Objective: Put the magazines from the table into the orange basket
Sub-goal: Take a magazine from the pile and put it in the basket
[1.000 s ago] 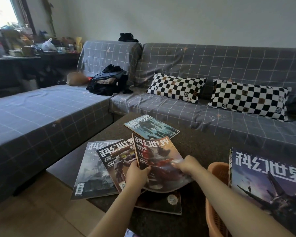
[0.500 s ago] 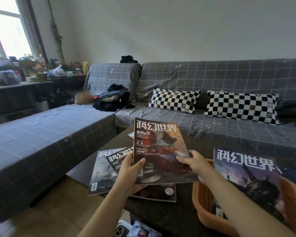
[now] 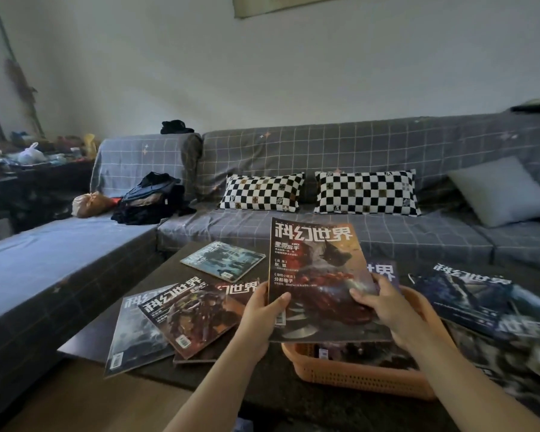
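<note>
Two hands on one magazine [image 3: 320, 275], head view only. I see it raised, cover facing me, lower edge over orange basket [image 3: 356, 374] on table [image 3: 169, 269] — I judge ready to lower in. Left hand [image 3: 264, 310] clamps left edge, thumb across cover; right hand [image 3: 384, 307] clamps right edge, fingers curled behind. Forearms converge from below. Several magazines lie fanned on table at left [image 3: 184, 316]; teal one [image 3: 223, 260] farther back; others lie right of basket.
</note>
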{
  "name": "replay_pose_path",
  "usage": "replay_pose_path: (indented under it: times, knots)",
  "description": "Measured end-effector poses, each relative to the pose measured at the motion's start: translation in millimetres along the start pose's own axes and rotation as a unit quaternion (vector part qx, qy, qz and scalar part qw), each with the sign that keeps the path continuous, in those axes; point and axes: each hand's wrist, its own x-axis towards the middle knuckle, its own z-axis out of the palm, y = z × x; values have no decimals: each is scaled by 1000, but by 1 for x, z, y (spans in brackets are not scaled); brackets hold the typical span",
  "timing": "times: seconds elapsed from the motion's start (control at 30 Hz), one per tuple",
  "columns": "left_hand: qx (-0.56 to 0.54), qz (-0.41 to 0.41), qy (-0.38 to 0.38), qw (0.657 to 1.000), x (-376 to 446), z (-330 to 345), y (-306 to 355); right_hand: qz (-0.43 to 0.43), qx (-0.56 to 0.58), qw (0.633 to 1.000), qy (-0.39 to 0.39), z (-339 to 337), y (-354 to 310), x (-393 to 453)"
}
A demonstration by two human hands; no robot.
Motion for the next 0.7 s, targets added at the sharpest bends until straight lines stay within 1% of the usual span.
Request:
replay_pose_path:
  times: [0.1, 0.2, 0.3, 0.37, 0.47, 0.57, 0.63, 0.7]
  knots:
    - [22, -19, -17, 999, 4, 26, -14, -11, 2, 999, 31, -28, 10, -5]
    - [45, -27, -39, 998, 8, 47, -26, -27, -53, 996, 69, -50, 24, -6]
    - [107, -52, -46, 992, 13, 66, -37, -17, -28, 998, 58, -65, 37, -9]
    - [145, -76, -48, 985, 17, 76, -44, -5, -33, 997, 68, -70, 44, -10]
    - [216, -64, -42, 973, 23, 86, -48, -24, -101, 989, 109, -72, 51, -6]
    - [280, -46, -11, 959, 28, 89, -52, -58, -205, 965, 154, -65, 56, -3]
    - [308, -40, 16, 950, 29, 88, -54, -39, -298, 935, 187, -61, 59, -1]
    - [321, -34, 39, 946, 29, 87, -56, -4, -349, 916, 199, -59, 60, 1]
